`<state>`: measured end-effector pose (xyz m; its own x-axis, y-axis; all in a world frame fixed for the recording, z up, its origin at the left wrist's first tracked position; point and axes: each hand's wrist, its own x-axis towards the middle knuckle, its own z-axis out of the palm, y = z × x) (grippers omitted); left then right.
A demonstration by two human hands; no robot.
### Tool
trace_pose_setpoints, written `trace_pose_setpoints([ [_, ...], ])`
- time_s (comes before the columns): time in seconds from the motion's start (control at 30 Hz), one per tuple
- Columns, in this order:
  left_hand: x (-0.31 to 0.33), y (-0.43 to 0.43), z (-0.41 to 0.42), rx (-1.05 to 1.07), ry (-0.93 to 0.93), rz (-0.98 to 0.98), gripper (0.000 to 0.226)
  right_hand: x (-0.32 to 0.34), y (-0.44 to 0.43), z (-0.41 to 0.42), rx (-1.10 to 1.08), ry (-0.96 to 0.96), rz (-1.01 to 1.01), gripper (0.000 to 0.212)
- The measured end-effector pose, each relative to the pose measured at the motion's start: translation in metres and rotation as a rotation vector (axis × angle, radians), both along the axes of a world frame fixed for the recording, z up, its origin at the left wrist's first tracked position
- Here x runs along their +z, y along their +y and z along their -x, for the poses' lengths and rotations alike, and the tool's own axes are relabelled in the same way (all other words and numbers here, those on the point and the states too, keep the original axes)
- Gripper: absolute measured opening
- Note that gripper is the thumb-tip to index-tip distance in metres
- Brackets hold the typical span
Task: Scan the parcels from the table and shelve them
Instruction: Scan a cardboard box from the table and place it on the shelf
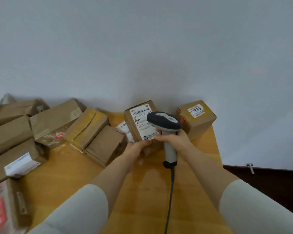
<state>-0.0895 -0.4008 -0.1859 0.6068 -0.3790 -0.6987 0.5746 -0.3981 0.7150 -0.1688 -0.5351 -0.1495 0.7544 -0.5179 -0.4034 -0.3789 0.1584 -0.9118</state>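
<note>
fingers (161,137) of the right hand (173,139) clamp the grey-and-white handheld barcode scanner (162,121). the left hand (136,150) grips the small brown cardboard parcel (134,135) over the wooden counter (142,191). best to tilt its white label (141,119) squarely toward the scanner's window.

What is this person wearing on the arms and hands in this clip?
Pale off-white sleeves, left sleeve and right sleeve, end near the elbows; forearms bare. The left hand and right hand wear no gloves; no watch, ring or bracelet shows.
</note>
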Motion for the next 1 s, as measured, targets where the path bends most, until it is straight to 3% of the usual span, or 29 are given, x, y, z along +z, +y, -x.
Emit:
trace_pose_setpoints([
  [0.17,-0.013,0.010,0.001,0.087,0.126,0.048,0.062,-0.007,0.016,0.012,-0.021,-0.008,-0.036,0.063],
  [0.3,0.002,0.044,0.010,0.046,0.175,0.117,0.085,0.003,0.037,0.026,-0.044,-0.038,-0.076,0.062],
  [0.37,0.019,0.066,0.009,-0.005,0.111,0.111,0.085,0.018,0.050,0.028,-0.039,-0.059,-0.101,0.050],
  [0.47,0.056,0.105,0.002,-0.034,-0.028,0.066,0.064,0.048,0.082,0.027,-0.011,-0.114,-0.089,0.033],
  [0.67,0.133,0.193,-0.022,0.006,-0.265,0.000,0.057,0.106,0.172,0.009,0.085,-0.192,0.048,0.042],
  [0.77,0.158,0.236,-0.029,0.044,-0.366,-0.050,0.063,0.132,0.210,0.007,0.201,-0.217,0.025,0.024],
  [1.0,0.192,0.307,-0.029,0.098,-0.419,-0.116,0.047,0.170,0.283,0.008,0.312,-0.209,0.050,0.011],
])
